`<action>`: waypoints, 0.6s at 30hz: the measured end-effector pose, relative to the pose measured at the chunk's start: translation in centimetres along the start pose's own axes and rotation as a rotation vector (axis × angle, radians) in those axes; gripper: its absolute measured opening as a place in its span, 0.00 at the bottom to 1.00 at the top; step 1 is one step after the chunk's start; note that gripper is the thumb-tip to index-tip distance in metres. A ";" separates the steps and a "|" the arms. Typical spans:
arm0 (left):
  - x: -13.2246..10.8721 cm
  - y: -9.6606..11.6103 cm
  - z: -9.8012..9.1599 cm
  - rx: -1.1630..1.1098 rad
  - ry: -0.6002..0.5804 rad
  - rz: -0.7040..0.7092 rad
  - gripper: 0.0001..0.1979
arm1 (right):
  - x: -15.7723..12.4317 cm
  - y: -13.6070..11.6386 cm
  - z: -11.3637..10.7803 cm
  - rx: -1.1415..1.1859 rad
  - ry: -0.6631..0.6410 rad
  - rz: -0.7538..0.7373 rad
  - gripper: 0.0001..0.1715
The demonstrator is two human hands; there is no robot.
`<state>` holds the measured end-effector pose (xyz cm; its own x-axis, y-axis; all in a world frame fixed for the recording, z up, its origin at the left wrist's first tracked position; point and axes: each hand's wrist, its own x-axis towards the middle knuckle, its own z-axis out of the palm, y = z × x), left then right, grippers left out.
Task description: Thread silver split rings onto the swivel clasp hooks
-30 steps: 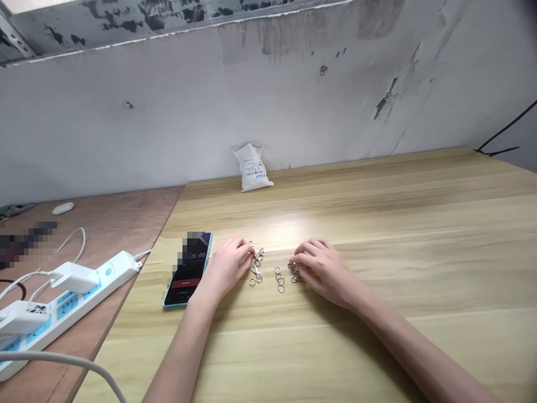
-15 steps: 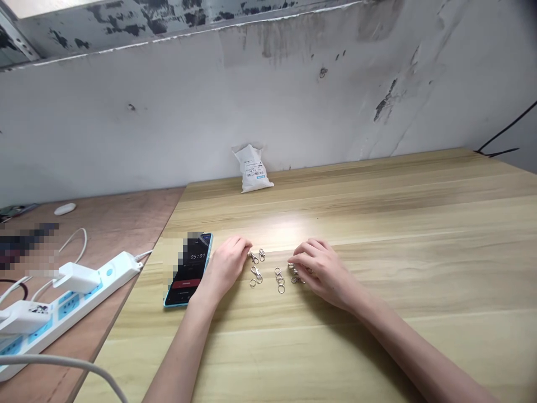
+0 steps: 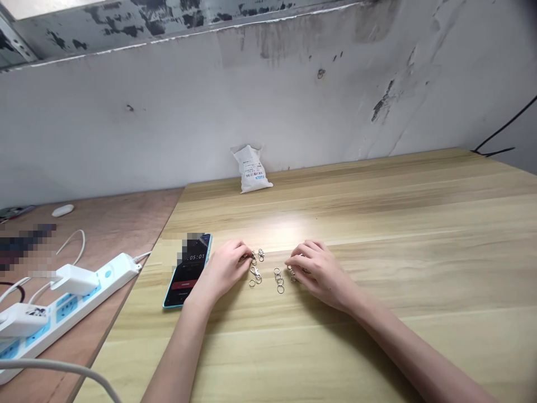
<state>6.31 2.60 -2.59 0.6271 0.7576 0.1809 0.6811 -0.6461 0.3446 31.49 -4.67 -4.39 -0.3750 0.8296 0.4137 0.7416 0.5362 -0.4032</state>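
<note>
My left hand [image 3: 229, 267] rests on the wooden table with its fingers bent together. Their tips press at a small silver lobster clasp [image 3: 254, 258]; what lies under the palm is hidden. Close to it are another lobster clasp [image 3: 261, 256], a clasp with a ring [image 3: 255, 273] and a loose ring [image 3: 252, 284]. A short row of overlapping split rings [image 3: 279, 281] lies between the hands. My right hand [image 3: 318, 272] arches over a cluster of small metal pieces [image 3: 291, 273], fingers curved with gaps between them; its thumb is hidden.
A phone [image 3: 187, 282] showing a timer lies left of my left hand. A white packet [image 3: 253, 170] leans on the wall at the back. On the brown surface at left sits a power strip [image 3: 107, 274] with chargers and white cables.
My left fingers have come down slightly and the clasp at their tips has turned more upright. My right hand has shifted a little left over the metal pieces.
</note>
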 end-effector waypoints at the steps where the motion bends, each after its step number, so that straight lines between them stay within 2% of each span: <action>1: 0.0 -0.1 0.2 0.017 0.006 0.001 0.06 | 0.0 0.0 0.0 -0.001 0.001 -0.001 0.11; 5: 0.1 0.0 0.4 0.051 0.024 0.003 0.07 | 0.0 0.1 0.2 0.001 -0.003 -0.005 0.10; 8: 0.1 0.4 0.0 -0.013 0.078 -0.002 0.06 | -0.1 0.3 0.4 0.012 0.002 -0.006 0.10; 13: 0.3 2.3 -1.1 -0.315 0.196 0.019 0.05 | 0.2 -0.5 0.2 0.116 0.052 0.024 0.10; 18: 0.4 4.8 -0.9 -0.597 0.185 0.015 0.04 | 0.7 -2.6 0.0 0.279 0.119 0.102 0.12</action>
<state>9.53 -0.10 -0.05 0.5224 0.7871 0.3281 0.3104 -0.5339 0.7865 29.28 -5.46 -3.02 -0.2265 0.8660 0.4458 0.5847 0.4869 -0.6489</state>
